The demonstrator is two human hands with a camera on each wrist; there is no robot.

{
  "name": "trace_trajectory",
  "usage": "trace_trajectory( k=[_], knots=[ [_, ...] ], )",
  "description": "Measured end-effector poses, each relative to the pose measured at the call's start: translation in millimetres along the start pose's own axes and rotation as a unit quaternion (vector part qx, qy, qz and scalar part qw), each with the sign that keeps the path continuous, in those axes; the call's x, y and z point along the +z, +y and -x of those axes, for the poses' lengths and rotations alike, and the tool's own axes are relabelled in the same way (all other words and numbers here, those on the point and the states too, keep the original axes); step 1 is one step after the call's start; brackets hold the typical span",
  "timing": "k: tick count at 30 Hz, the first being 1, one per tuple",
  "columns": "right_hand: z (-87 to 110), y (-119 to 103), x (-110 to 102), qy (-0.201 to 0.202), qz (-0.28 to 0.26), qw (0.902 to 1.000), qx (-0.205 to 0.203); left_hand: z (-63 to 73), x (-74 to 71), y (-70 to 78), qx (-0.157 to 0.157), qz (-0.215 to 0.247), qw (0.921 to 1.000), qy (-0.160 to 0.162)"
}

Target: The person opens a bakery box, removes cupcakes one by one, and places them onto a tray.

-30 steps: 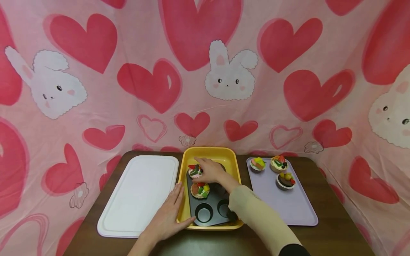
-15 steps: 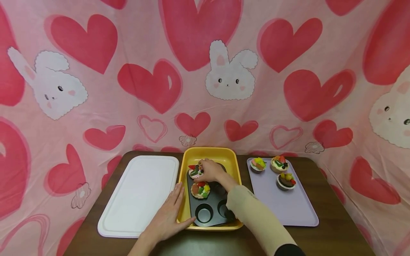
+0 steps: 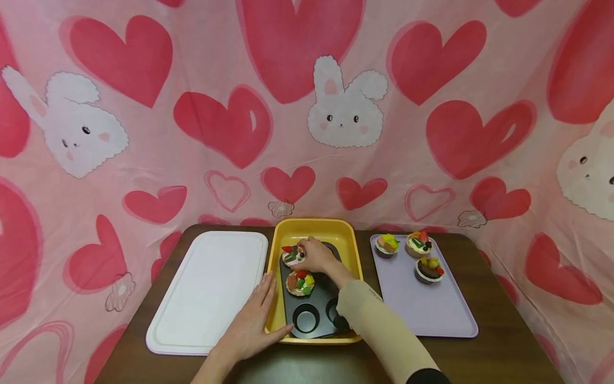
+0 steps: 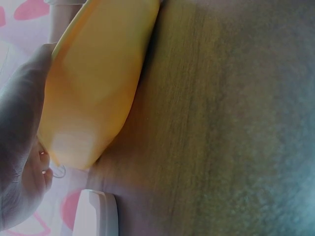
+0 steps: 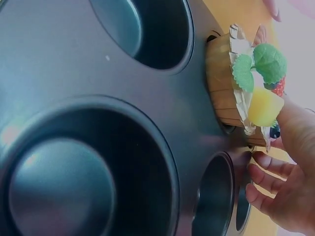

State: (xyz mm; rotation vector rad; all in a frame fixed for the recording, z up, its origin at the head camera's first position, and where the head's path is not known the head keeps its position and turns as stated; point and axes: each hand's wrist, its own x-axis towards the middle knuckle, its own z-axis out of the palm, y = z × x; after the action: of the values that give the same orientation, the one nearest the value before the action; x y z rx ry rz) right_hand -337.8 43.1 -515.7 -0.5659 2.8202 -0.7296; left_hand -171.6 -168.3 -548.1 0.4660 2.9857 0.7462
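Observation:
A dark muffin pan [image 3: 320, 304] sits inside a yellow tray [image 3: 314, 228]. Two fruit-topped toy cupcakes occupy its left column. My right hand [image 3: 320, 257] pinches the far cupcake [image 3: 290, 257], which has a red strawberry piece and dark berries, between thumb and fingers. Just nearer stands the second cupcake [image 3: 300, 285]; in the right wrist view this cupcake [image 5: 224, 81] shows a pleated tan cup, green leaves and a yellow cube, and hides most of the far one. My left hand [image 3: 249, 320] lies with straight fingers along the yellow tray's left rim, thumb over the front corner.
On the left lies a white tray [image 3: 208, 293]. To the right, a lilac tray [image 3: 429, 309] carries three cupcakes at its far end, one with chocolate topping [image 3: 429, 270]. All stand on a brown table [image 3: 499, 341] before a pink heart-patterned cloth [image 3: 408, 149].
My right hand's fingers, stretched out past the far cupcake before, have drawn in and closed on it. My left hand stays in place on the tray rim.

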Motion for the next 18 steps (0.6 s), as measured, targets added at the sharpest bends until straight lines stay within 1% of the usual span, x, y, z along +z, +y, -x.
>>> trace_trajectory(
  k=[3,5,10,13,16,18],
  knots=[
    [-2.2,1.1,2.3,0.007,-0.011,0.9999,0.002,-0.9,0.9,-1.0,-0.002,0.000,1.0000,-0.001],
    [-6.6,6.2,8.3,0.018,-0.016,0.9997,0.002,-1.1,1.0,-1.4,-0.001,-0.002,1.0000,-0.002],
    [-23.7,28.9,32.1,0.058,0.002,0.9981,-0.019,-0.5,0.5,-2.1,0.007,-0.002,1.0000,0.000],
    [-26.5,34.5,36.5,0.068,0.009,0.9972,-0.030,-0.4,0.5,-2.6,0.007,-0.001,1.0000,-0.001],
    [-16.9,22.7,25.5,0.062,0.009,0.9978,-0.022,-0.5,0.6,-3.0,0.007,-0.001,1.0000,-0.001],
    [-9.5,11.8,16.0,0.060,0.017,0.9977,-0.026,-0.7,1.0,-3.6,0.006,-0.002,1.0000,-0.003]
  ],
)
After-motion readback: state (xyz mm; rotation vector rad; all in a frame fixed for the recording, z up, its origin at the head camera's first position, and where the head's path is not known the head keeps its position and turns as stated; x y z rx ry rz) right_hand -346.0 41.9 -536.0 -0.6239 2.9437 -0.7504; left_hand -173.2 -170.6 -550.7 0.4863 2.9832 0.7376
